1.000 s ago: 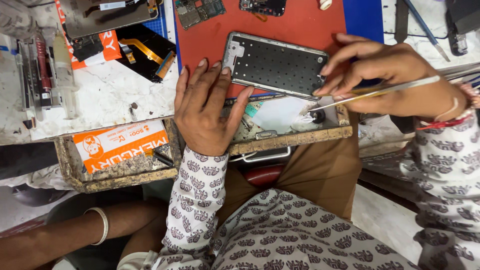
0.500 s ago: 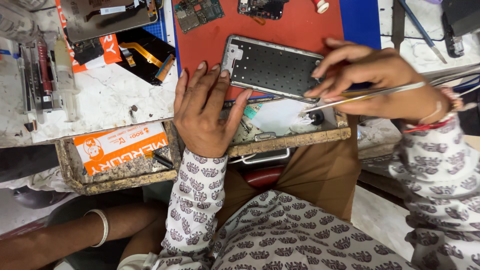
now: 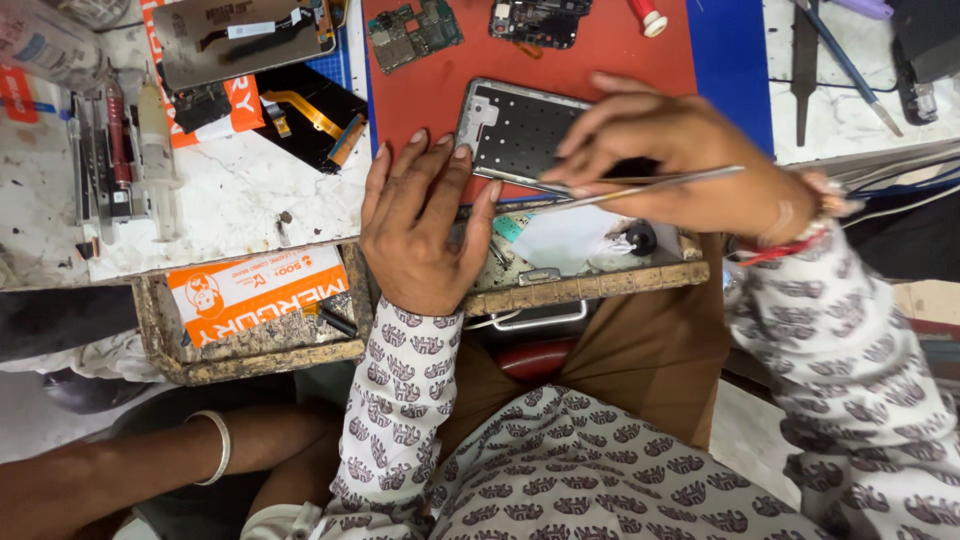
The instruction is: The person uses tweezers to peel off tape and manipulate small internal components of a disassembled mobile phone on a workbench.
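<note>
I see my left hand lying flat, fingers spread, fingertips touching the phone frame on the red mat on the counter. My right hand pinches metal tweezers over the frame's lower edge.

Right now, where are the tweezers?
In the head view, the tweezers are in the right hand, over the phone frame on the red mat.

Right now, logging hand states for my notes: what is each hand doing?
Left hand: open, flat, fingertips pressing the phone frame on the red mat.
Right hand: closed, holding metal tweezers.
</note>
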